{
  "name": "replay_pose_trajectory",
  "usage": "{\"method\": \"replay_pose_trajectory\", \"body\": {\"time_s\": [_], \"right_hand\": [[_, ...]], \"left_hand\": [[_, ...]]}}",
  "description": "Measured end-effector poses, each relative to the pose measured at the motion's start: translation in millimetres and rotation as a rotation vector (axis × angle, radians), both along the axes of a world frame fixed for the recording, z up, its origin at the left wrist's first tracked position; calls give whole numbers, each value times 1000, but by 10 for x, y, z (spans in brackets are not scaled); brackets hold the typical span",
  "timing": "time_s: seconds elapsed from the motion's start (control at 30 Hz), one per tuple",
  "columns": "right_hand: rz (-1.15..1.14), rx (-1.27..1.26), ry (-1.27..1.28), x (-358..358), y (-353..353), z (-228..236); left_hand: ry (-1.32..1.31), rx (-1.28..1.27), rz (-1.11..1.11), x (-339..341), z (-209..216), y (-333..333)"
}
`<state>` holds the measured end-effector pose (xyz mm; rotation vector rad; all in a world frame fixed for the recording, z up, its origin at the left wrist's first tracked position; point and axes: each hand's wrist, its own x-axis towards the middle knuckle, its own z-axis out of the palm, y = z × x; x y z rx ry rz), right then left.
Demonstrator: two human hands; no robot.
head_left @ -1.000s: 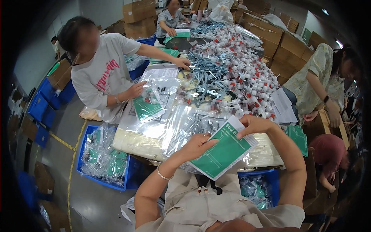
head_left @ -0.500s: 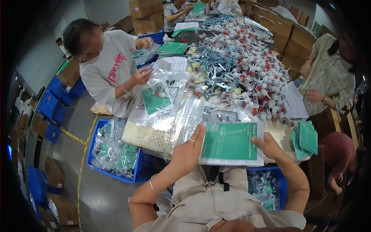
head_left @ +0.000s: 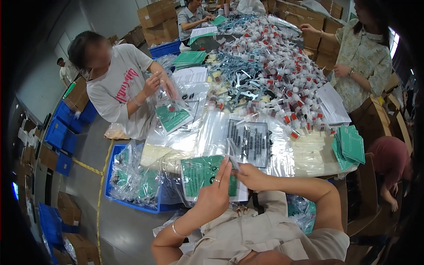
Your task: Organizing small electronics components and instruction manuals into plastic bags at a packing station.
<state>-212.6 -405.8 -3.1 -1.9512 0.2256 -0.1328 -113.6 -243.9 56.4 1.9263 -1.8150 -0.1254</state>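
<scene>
Close to my body, a green booklet with white pages (head_left: 198,179) is overlaid by clear printed plastic, apparently a bag. My left hand (head_left: 215,187) holds its right part, fingers straight and pressed together, the thumb hidden. My right hand (head_left: 252,177) is closed at the booklet's right edge, where a pale flap stands up; its fingertips are partly hidden. Just beyond lies a stack of clear plastic bags with black print (head_left: 248,139). Near the right table corner rests a pile of green booklets (head_left: 349,148).
A large heap of red-and-white capped bottles (head_left: 287,84) and metal wrenches (head_left: 243,84) covers the far table. White sheets (head_left: 331,104) lie at the right. One blue bin (head_left: 110,176) holds bagged booklets. Co-workers stand left and right; another sits at the far end.
Both hands have shifted left with the booklet, which now has clear plastic over it. My right hand has come close to my left. The left co-worker's hands have moved together; the right one's arm has reached out.
</scene>
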Motion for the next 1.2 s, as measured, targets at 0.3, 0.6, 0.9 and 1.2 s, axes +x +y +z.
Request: {"method": "replay_pose_trajectory", "body": {"time_s": [0.3,0.6,0.9,1.2], "right_hand": [[480,78,-87,722,38,88],[-17,-1241,-49,734,-1849,-17],[-291,-968,-14,880,-1896,-56],[-428,-787,16,1502,-1713,-129]], "left_hand": [[222,72,215,206,122,391],[-124,288,505,719,62,1041],[-161,308,601,815,-14,1264],[-145,317,587,786,-147,1283]]}}
